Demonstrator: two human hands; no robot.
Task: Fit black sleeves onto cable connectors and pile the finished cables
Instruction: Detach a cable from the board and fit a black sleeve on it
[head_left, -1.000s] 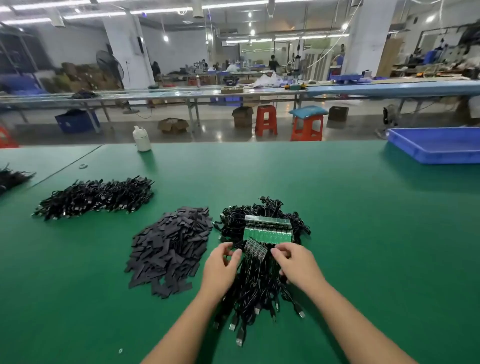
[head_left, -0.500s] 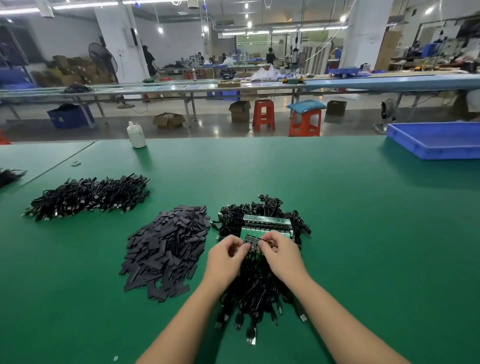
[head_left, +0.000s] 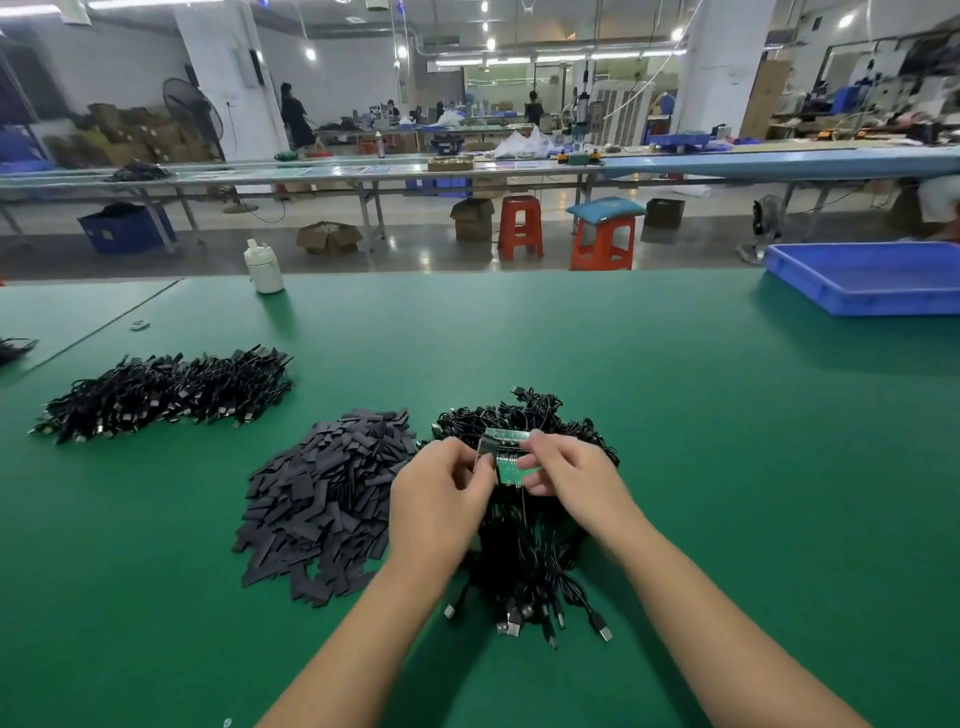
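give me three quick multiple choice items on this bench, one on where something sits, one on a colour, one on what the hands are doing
1. Where does the pile of loose black sleeves lie?
A. inside the blue tray
B. left of the cable heap under the hands
C. on the red stool

2. What colour is the tray at the far right of the table?
A. blue
B. yellow
C. white

3. What are the hands doing?
A. resting flat on the table
B. both holding the green circuit board strip
C. lifting the white bottle

Answers:
1 B, the sleeves sit beside the cable heap, on its left.
2 A, its walls are plainly blue.
3 B, the left hand and right hand pinch the strip from either side.
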